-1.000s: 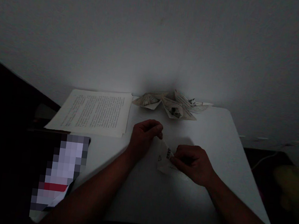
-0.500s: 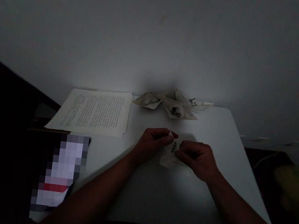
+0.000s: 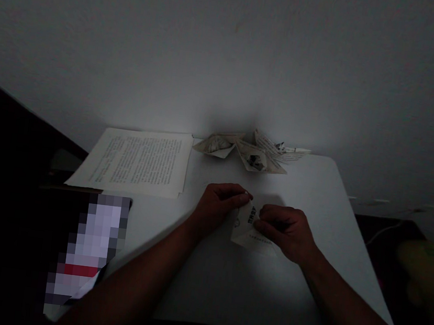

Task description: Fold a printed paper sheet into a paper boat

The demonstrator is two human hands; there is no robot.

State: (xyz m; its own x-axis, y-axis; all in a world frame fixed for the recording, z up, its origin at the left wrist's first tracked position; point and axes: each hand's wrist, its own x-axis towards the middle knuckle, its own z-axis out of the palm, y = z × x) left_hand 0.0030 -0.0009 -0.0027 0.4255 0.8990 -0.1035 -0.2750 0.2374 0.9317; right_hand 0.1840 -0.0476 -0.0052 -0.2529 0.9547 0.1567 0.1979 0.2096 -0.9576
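Fingers of left hand and right hand: pinching one printed, folded paper, above table.

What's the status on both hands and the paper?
Left hand and right hand pinching folded paper. Folded paper boats sit beyond, toward wall. Nothing visibly blocking the hands.

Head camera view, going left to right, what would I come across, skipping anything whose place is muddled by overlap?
Printed pages → left hand → right hand → blurry yellowish thing.
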